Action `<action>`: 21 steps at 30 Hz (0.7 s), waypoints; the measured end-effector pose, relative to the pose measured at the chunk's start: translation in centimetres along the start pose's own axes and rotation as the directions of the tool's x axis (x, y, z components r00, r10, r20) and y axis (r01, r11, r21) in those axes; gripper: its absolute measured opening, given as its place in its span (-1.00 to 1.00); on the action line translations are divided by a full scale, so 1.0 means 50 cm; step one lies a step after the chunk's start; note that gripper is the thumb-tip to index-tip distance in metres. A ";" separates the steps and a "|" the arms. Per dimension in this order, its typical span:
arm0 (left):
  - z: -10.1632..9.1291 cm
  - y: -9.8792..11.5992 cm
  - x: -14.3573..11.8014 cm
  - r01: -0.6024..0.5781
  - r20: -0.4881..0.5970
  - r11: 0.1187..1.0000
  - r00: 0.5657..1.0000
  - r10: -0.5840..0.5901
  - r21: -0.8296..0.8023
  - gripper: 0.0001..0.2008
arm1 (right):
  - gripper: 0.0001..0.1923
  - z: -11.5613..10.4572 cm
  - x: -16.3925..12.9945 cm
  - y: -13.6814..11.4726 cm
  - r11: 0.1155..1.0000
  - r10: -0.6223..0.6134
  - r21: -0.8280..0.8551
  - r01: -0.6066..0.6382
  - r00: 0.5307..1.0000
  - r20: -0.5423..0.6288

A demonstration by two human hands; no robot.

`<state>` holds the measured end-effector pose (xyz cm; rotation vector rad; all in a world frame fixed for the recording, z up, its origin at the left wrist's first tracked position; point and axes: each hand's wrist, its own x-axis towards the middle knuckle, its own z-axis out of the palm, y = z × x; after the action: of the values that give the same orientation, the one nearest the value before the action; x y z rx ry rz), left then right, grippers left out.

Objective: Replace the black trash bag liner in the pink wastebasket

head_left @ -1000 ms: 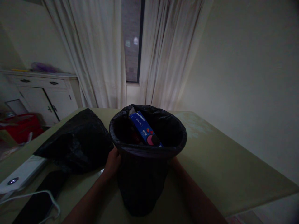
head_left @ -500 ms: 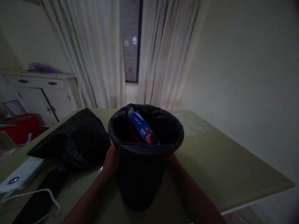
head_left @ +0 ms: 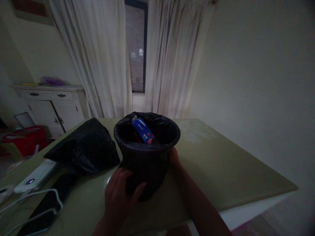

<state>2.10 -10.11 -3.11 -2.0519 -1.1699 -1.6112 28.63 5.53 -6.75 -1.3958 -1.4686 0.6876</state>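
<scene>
The left hand (head_left: 118, 193) clasped the bin (head_left: 146, 154) low down. The right hand (head_left: 174, 158) gripped just under its rim, a blue box (head_left: 143, 131) inside.

1. The left hand (head_left: 118, 196) sits low and forward, palm turned away, fingers spread and curled, thumb angled right.
2. The right hand (head_left: 174, 159) reaches further out, fingers wrapped out of sight.
3. Both forearms run up from the near edge, bare, converging slightly.
</scene>
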 end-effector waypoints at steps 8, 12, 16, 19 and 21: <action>0.005 0.023 0.002 -0.040 0.065 0.997 0.997 0.036 0.063 -0.92 | -0.66 -0.006 0.000 0.004 0.998 0.030 -0.056 -0.029 0.999 0.013; 0.004 0.018 -0.019 -0.001 0.090 1.000 0.996 -0.001 0.031 -0.90 | -0.68 -0.005 0.005 0.015 0.998 0.020 -0.053 -0.019 1.000 0.008; -0.001 0.027 -0.028 -0.016 0.075 1.000 0.997 0.017 -0.015 -0.92 | -0.68 -0.004 0.007 0.023 0.999 0.001 -0.052 0.000 1.000 0.018; -0.014 0.044 -0.011 -0.088 0.022 0.984 0.995 0.093 -0.157 -0.82 | -0.61 -0.002 0.005 0.023 0.999 -0.028 -0.019 0.028 0.999 0.021; -0.028 0.050 0.010 -0.162 -0.044 0.953 0.987 0.156 -0.257 -0.80 | -0.57 -0.002 0.003 0.020 0.999 -0.036 -0.002 0.036 0.999 0.017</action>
<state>3.00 -12.41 -1.52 -2.2128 -0.7946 -1.7823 29.15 5.85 -7.57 -1.3647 -1.5046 0.6767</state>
